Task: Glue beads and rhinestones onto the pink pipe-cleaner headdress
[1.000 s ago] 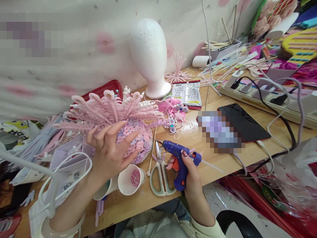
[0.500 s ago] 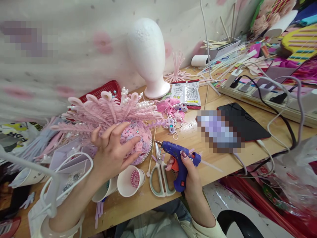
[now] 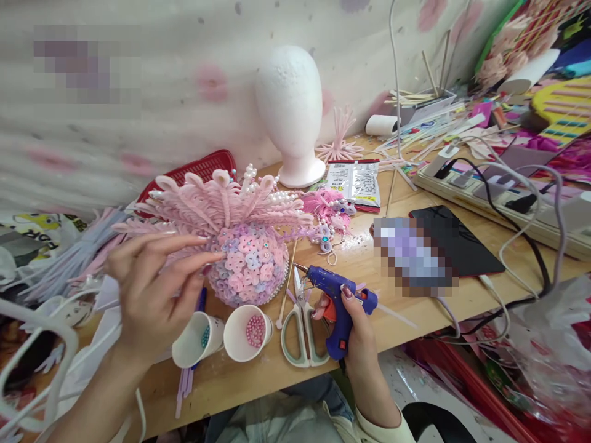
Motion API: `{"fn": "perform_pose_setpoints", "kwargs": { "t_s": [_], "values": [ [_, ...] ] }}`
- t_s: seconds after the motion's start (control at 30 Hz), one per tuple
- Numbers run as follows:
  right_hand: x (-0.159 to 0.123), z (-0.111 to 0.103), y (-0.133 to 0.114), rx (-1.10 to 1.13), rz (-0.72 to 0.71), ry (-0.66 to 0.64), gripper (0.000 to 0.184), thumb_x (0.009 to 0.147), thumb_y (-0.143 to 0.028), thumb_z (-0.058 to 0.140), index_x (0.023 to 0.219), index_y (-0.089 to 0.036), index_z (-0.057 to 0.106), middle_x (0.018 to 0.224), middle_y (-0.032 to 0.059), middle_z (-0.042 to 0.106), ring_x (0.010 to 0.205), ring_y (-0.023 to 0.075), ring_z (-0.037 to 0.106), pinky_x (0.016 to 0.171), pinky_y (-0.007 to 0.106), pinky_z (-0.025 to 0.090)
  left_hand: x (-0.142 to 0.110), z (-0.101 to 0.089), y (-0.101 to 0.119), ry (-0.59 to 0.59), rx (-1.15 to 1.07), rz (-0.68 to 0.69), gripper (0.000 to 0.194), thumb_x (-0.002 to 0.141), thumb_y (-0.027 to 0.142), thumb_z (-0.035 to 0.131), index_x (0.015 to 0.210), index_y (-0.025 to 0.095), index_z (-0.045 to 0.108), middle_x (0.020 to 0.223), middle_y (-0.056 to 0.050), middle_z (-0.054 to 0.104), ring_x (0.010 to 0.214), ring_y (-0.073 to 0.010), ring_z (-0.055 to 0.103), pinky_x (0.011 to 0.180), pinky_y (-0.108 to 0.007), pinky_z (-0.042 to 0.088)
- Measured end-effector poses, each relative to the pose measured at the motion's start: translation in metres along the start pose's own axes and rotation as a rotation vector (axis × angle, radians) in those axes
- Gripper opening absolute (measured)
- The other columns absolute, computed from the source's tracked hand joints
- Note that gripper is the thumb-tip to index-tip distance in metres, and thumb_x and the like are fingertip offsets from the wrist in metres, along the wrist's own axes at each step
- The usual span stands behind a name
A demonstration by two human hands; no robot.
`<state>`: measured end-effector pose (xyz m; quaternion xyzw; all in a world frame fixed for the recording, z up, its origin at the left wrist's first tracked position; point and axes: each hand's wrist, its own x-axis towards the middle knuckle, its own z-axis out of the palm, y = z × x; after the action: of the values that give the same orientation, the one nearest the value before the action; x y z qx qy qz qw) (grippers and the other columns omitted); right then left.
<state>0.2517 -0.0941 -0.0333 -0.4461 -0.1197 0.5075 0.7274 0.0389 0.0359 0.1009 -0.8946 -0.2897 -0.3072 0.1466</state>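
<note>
My right hand (image 3: 353, 329) is wrapped around a blue hot glue gun (image 3: 338, 298) with an orange trigger, its nozzle pointing left. A headpiece covered in small pink and lilac flowers (image 3: 252, 267) sits on the table, with pink looped pipe-cleaner plumes (image 3: 217, 206) and white pearls along its back. At its left side is my left hand (image 3: 154, 289), fingers stretched out and apart, index fingertip against or just over the flowers; whether it touches them I cannot tell. Scissors (image 3: 302, 335) with pale handles lie left of the glue gun.
Two paper cups, one with pink beads (image 3: 231, 347) and one with teal beads (image 3: 187, 354), stand near the front edge. Behind are a white foam head (image 3: 290, 104), a red basket (image 3: 210, 163) and a packet (image 3: 355, 178). A tablet (image 3: 462, 240) and power strip (image 3: 503, 197) with cables lie right.
My left hand has drawn back left from over the headpiece, uncovering its flowers. My right hand still holds the glue gun in nearly the same place. The view has shifted slightly.
</note>
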Motion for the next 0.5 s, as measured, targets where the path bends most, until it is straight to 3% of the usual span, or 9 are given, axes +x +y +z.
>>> {"fn": "perform_pose_setpoints", "kwargs": {
  "t_s": [0.1,0.2,0.27,0.37,0.5],
  "values": [
    [-0.001,0.001,0.000,-0.064,-0.049,0.002,0.051,0.077,-0.073,0.075,0.069,-0.023,0.073,0.059,0.0035,0.066,0.066,0.0253,0.069,0.081,0.040,0.059,-0.014,-0.020,-0.010,0.013,-0.080,-0.110,0.033,0.097,0.012,0.052,0.100,0.039,0.069,0.105,0.003,0.071,0.101,-0.0240,0.066,0.099,-0.047,0.049],
    [-0.002,0.005,-0.002,-0.180,-0.098,-0.020,0.054,0.077,-0.076,0.074,0.068,-0.022,0.074,0.061,0.0047,0.067,0.066,0.0245,0.068,0.079,0.039,0.058,-0.025,-0.025,-0.013,-0.045,-0.154,-0.130,0.027,0.098,0.012,0.053,0.085,0.034,0.063,0.091,0.003,0.069,0.093,-0.0240,0.065,0.092,-0.047,0.048],
    [-0.002,0.009,-0.003,-0.258,-0.134,-0.040,0.058,0.079,-0.078,0.071,0.065,-0.022,0.074,0.062,0.0057,0.068,0.065,0.0238,0.067,0.076,0.037,0.057,-0.027,-0.017,-0.009,-0.104,-0.168,-0.045,0.022,0.099,0.014,0.055,0.093,0.033,0.065,0.096,0.000,0.069,0.095,-0.0248,0.064,0.090,-0.046,0.046],
    [-0.003,0.015,-0.007,-0.325,-0.184,-0.012,0.061,0.080,-0.080,0.068,0.063,-0.022,0.074,0.062,0.0060,0.068,0.061,0.0224,0.064,0.069,0.035,0.054,-0.024,0.006,-0.002,-0.140,-0.077,0.123,0.027,0.100,0.020,0.056,0.122,0.028,0.069,0.123,-0.010,0.067,0.111,-0.0308,0.062,0.094,-0.050,0.043],
    [-0.005,0.026,-0.011,-0.401,-0.243,0.018,0.061,0.080,-0.080,0.068,0.064,-0.021,0.074,0.065,0.0062,0.071,0.061,0.0211,0.063,0.065,0.034,0.053,-0.022,0.032,0.001,-0.123,0.045,0.145,0.031,0.101,0.024,0.055,0.124,0.030,0.075,0.138,-0.016,0.061,0.120,-0.0359,0.058,0.100,-0.055,0.037]
  ]
}}
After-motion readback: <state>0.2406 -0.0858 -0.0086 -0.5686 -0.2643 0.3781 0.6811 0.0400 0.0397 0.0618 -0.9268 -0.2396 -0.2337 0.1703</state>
